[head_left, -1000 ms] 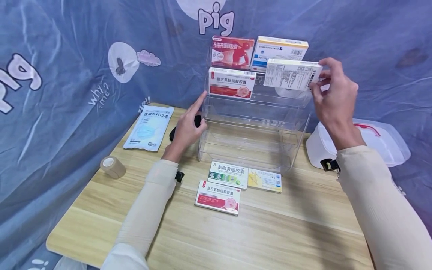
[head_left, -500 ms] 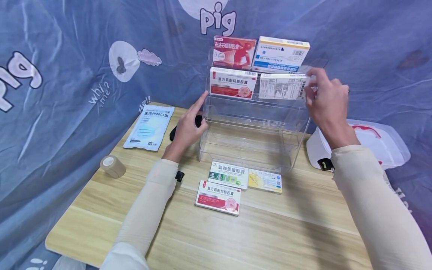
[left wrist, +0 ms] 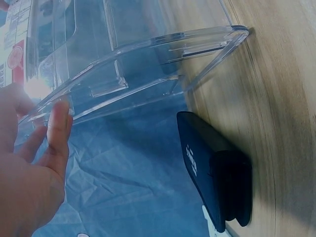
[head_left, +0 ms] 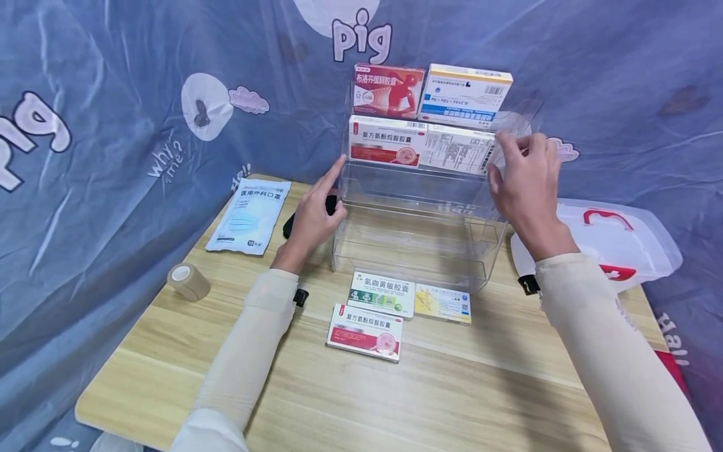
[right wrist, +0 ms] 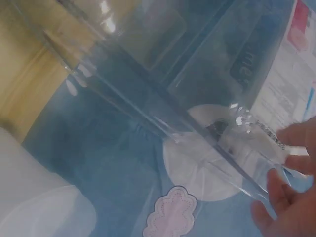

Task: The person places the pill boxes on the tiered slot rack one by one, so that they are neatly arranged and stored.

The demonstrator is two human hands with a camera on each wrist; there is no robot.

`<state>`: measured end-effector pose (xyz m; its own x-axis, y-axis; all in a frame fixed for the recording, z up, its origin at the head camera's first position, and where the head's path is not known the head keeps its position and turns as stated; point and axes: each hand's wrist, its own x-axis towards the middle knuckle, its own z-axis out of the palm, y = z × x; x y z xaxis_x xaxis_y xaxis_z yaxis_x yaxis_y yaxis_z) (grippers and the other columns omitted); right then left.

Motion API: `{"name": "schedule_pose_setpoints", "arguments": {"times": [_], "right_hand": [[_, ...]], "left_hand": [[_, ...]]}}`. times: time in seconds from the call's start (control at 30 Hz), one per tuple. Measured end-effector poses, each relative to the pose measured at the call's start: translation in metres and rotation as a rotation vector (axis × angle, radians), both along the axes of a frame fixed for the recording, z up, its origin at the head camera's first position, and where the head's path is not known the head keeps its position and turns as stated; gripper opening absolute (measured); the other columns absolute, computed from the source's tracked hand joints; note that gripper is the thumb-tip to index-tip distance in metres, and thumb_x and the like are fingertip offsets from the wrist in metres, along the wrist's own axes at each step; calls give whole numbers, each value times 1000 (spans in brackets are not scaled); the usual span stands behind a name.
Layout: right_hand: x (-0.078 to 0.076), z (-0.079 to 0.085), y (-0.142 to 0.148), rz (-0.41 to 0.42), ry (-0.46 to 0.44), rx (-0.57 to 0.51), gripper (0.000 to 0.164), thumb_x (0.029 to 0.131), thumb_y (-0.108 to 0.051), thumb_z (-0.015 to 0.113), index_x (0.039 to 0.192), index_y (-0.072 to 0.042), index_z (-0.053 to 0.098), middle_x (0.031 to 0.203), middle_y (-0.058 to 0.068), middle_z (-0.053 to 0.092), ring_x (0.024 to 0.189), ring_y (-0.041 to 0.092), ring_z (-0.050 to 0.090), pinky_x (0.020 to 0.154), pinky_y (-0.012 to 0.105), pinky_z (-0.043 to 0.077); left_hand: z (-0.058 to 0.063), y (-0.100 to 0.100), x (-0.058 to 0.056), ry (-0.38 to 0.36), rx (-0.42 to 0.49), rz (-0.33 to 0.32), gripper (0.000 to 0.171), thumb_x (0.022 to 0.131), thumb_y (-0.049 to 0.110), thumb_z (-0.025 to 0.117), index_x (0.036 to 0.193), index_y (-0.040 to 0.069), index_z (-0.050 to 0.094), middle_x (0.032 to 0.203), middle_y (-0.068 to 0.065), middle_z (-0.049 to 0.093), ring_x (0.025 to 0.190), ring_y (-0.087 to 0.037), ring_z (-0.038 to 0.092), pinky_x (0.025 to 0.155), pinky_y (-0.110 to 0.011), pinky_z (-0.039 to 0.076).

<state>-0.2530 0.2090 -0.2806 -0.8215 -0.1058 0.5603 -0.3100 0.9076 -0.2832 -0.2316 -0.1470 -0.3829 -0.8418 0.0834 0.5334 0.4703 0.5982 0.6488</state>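
Observation:
A clear acrylic tiered rack (head_left: 407, 216) stands on the table. My right hand (head_left: 525, 179) pinches the right end of a white medicine box (head_left: 459, 149) on its second tier, beside a red-and-white medicine box (head_left: 388, 142). The right wrist view shows fingertips (right wrist: 292, 134) at that white box's end. My left hand (head_left: 310, 216) rests straight fingers against the rack's left side; the left wrist view shows its fingers (left wrist: 59, 126) along the clear side panel. On the top tier stand a red medicine box (head_left: 388, 91) and a white-and-blue one (head_left: 465, 95).
Before the rack lie a green-and-white box (head_left: 381, 294), a yellow-and-white box (head_left: 443, 304) and another red-and-white box (head_left: 365, 333). Left are a mask packet (head_left: 248, 216) and a tan bandage roll (head_left: 189, 282). A black case (left wrist: 210, 168) sits beside the rack; a translucent tub (head_left: 627, 245) stands right.
My right hand has lowered the white box onto the second tier and slid it left, up beside the red-and-white box. My left hand has stayed at the rack's side.

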Motion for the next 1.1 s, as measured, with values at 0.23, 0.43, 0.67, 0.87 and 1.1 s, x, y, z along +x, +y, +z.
{"name": "schedule_pose_setpoints", "arguments": {"times": [0.23, 0.43, 0.67, 0.87, 1.1], "right_hand": [[21, 0, 8, 63, -69, -87, 68, 101, -7, 65, 164, -10, 43, 143, 34, 40, 132, 48, 38, 108, 65, 35], [52, -23, 15, 102, -2, -144, 44, 98, -3, 68, 140, 5, 59, 122, 32, 56, 110, 45, 54, 95, 54, 45], [84, -62, 35, 182, -444, -34, 34, 107, -28, 65, 80, -7, 64, 62, 2, 53, 57, 16, 45, 54, 29, 36], [102, -103, 50, 199, -861, 59, 54, 111, -40, 57, 64, -12, 59, 57, -3, 55, 55, 15, 47, 57, 32, 41], [117, -138, 47, 166, -964, 87, 54, 103, -53, 65, 65, -15, 61, 58, -5, 58, 55, 14, 50, 57, 31, 41]], "left_hand": [[-3, 3, -3, 15, 1, -12, 90, 92, 0, 61, 171, 32, 32, 174, 1, 42, 112, -30, 73, 64, -35, 48], [-2, 3, -3, 0, 9, -16, 91, 93, -1, 60, 171, 35, 30, 174, 5, 40, 108, -30, 72, 62, -34, 47], [-1, 1, -1, 1, 12, 5, 91, 93, -1, 61, 171, 35, 32, 174, 4, 41, 102, -28, 69, 62, -35, 45], [1, 1, -1, 7, 5, -15, 88, 93, 1, 60, 171, 33, 32, 174, 3, 40, 105, -29, 70, 62, -34, 45], [0, 0, 1, 17, 4, 0, 89, 93, -1, 61, 171, 31, 33, 173, 0, 43, 105, -30, 71, 61, -35, 45]]}}
